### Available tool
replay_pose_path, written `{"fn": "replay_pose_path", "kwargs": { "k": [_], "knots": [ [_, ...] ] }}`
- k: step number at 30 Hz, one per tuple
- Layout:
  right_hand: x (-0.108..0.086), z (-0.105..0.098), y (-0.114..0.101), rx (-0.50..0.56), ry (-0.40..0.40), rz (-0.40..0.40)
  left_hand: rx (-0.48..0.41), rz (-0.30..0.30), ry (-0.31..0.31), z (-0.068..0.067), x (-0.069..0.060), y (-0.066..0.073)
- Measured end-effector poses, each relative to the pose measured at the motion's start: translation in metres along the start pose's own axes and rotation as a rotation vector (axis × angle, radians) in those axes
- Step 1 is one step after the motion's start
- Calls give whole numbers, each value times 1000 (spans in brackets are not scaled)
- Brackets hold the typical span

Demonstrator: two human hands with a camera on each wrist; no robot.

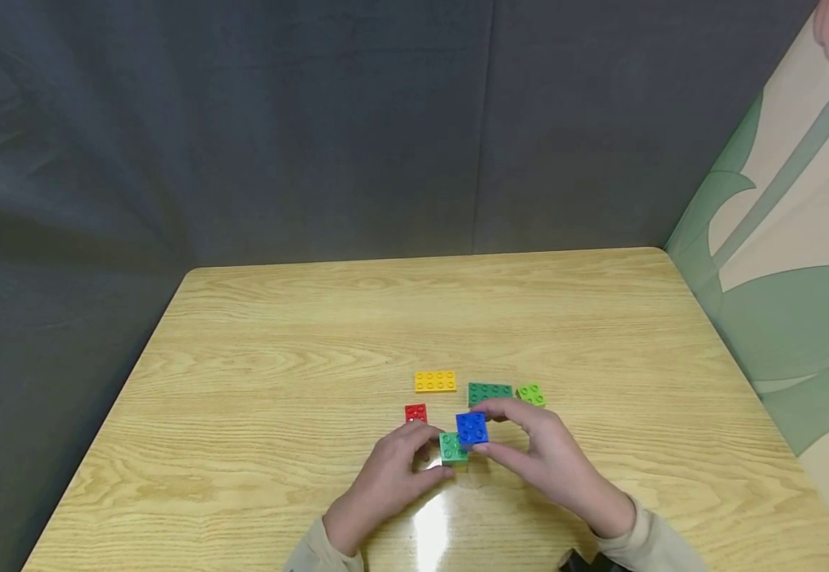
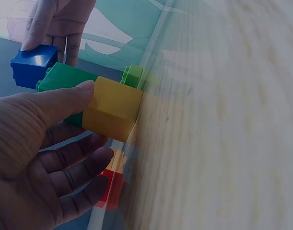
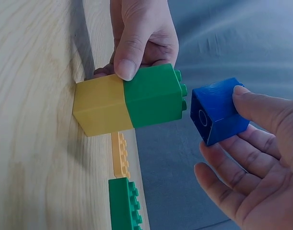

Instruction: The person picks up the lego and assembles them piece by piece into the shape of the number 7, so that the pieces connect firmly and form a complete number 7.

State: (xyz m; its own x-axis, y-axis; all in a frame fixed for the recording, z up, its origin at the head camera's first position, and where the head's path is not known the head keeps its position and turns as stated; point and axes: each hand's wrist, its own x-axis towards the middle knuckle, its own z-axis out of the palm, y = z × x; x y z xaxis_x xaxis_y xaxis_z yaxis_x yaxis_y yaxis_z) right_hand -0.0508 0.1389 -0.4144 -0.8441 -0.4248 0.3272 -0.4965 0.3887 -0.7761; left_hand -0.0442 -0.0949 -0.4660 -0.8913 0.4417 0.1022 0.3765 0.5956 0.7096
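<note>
A green block [image 3: 153, 96] sits on top of a yellow block [image 3: 102, 105], making a two-block stack that stands on the table. My left hand [image 1: 396, 470] grips this stack, its thumb lying near the seam between the two in the left wrist view. Between thumb and fingers, my right hand [image 1: 546, 457] pinches a blue block [image 3: 220, 110]. That block hangs just above the green one, a small gap apart, its hollow underside facing the green studs [image 3: 182, 90] in the right wrist view.
Behind the hands lie a long yellow block [image 1: 435, 381], a long dark green block [image 1: 489, 394] and a small lime block [image 1: 531, 395]. A red block [image 1: 416, 413] is just beyond the left hand. A black object [image 1: 589, 562] shows by the right sleeve.
</note>
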Motion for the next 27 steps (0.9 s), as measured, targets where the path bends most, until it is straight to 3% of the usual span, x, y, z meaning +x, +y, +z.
{"fn": "replay_pose_path", "kwargs": {
  "k": [27],
  "knots": [
    [4,14,0,53,-18,-71,17,-9,-6,1,1,-1]
  ]
}}
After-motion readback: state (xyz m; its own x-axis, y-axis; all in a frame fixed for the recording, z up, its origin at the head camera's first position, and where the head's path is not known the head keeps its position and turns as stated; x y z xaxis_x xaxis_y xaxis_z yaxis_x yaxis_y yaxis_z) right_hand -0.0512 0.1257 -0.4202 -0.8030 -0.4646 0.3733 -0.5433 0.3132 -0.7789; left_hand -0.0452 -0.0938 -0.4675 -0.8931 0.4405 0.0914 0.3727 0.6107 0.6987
